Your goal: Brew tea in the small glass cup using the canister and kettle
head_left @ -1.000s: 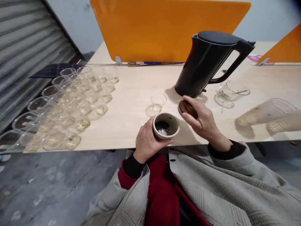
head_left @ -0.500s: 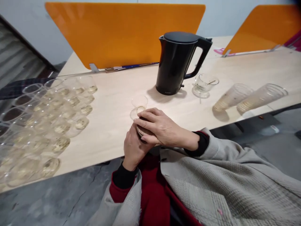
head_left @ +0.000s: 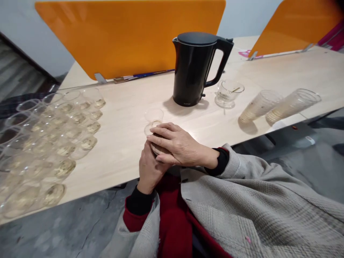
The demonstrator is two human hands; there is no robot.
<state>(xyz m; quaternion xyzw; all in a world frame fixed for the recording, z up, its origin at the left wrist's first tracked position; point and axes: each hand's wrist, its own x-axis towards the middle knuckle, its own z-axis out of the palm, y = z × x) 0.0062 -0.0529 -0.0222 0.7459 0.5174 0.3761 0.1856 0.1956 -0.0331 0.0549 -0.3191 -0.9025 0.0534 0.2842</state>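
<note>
Your left hand (head_left: 149, 168) wraps around a small cup (head_left: 157, 149) from below at the table's (head_left: 129, 143) near edge, while your right hand (head_left: 176, 145) lies flat over its top, fingers pointing toward nine o'clock. Only a sliver of the cup shows, apparently upright. Just past your fingertips at twelve o'clock stands a small glass (head_left: 153, 116). A black kettle (head_left: 195, 68) stands at one o'clock, spout left. Rows of glasses (head_left: 53, 139) spread at nine o'clock.

I note: black kettle (head_left: 194, 70), orange dividers (head_left: 129, 36), pale wood-grain worktop (head_left: 129, 132), grey checked coat (head_left: 242, 208), red lining (head_left: 174, 222).
</note>
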